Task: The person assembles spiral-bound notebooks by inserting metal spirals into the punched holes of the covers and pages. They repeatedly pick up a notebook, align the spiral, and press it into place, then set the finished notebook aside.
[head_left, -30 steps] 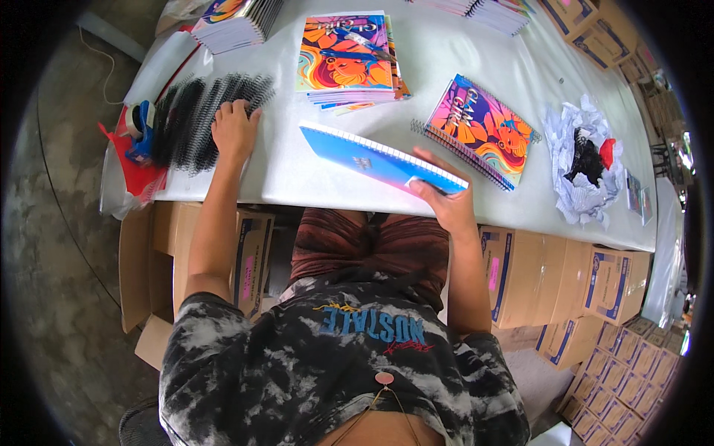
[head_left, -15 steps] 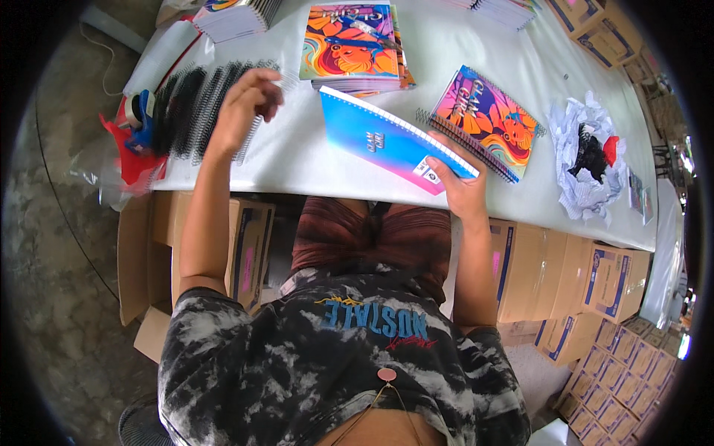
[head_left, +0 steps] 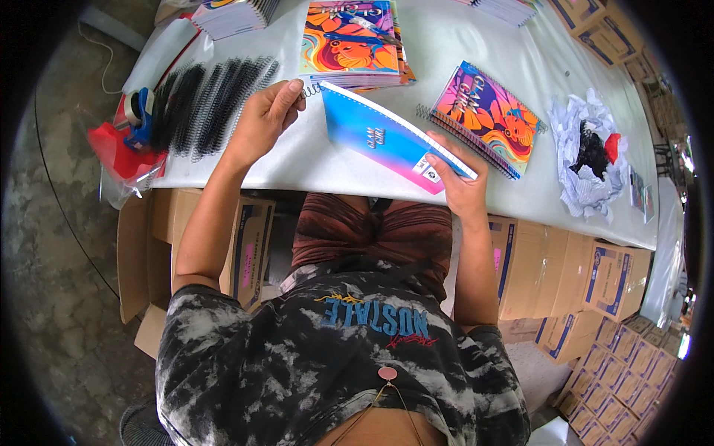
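Blue-and-pink notebook [head_left: 364,134] held tilted, white table [head_left: 297,175] beneath it. Right hand [head_left: 457,182] grasps the notebook's right end, thumb across the cover. Left hand [head_left: 266,119], at the notebook's upper-left corner, pinches a dark wire coil [head_left: 312,88] between thumb and fingers; whether the coil is threaded, cannot tell. Left of the notebook: row of loose coils [head_left: 212,108]. Beyond it: notebook stack [head_left: 353,48]. Just right of it: orange-and-purple spiral notebooks [head_left: 487,111]. Well right: crumpled paper [head_left: 576,197].

One blue notebook [head_left: 372,141], one held coil [head_left: 312,90]
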The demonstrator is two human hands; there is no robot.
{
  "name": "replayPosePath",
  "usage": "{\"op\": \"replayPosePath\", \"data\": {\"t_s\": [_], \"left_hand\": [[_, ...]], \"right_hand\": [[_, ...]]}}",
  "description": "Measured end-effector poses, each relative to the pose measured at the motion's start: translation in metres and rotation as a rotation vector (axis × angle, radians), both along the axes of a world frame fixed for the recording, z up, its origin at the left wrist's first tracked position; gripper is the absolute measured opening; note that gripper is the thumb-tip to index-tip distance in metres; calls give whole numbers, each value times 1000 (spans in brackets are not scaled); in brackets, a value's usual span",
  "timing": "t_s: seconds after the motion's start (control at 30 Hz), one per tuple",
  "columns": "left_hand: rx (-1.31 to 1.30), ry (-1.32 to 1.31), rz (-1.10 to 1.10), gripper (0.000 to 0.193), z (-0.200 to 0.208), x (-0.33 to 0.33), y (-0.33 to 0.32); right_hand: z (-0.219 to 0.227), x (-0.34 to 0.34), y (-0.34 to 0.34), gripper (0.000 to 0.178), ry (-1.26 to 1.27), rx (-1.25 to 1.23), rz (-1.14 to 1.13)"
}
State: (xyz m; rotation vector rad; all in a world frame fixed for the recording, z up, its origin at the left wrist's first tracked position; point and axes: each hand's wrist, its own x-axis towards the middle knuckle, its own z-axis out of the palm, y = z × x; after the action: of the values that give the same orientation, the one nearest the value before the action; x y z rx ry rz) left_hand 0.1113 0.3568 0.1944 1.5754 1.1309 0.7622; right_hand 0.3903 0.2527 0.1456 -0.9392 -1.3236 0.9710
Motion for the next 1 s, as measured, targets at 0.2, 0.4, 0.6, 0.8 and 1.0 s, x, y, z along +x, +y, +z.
{"op": "replayPosePath", "data": {"t_s": [0.2, 0.4, 0.6, 0.8, 1.0], "left_hand": [[-76, -46, -48, 28, 16, -5, 11], [475, 363, -276, 13, 48, 0, 2], [1009, 790, -284, 24, 56, 13, -1], [975, 1045, -378, 56, 67, 18, -2], [1208, 574, -94, 94, -66, 6, -26]], "right_hand": [[1, 5, 2, 27, -51, 17, 84], [-6, 1, -4, 25, -42, -150, 19], [0, -8, -4, 30, -135, 52, 41], [-8, -12, -6, 37, -206, 176, 5], [-13, -22, -16, 36, -178, 214, -56]]}}
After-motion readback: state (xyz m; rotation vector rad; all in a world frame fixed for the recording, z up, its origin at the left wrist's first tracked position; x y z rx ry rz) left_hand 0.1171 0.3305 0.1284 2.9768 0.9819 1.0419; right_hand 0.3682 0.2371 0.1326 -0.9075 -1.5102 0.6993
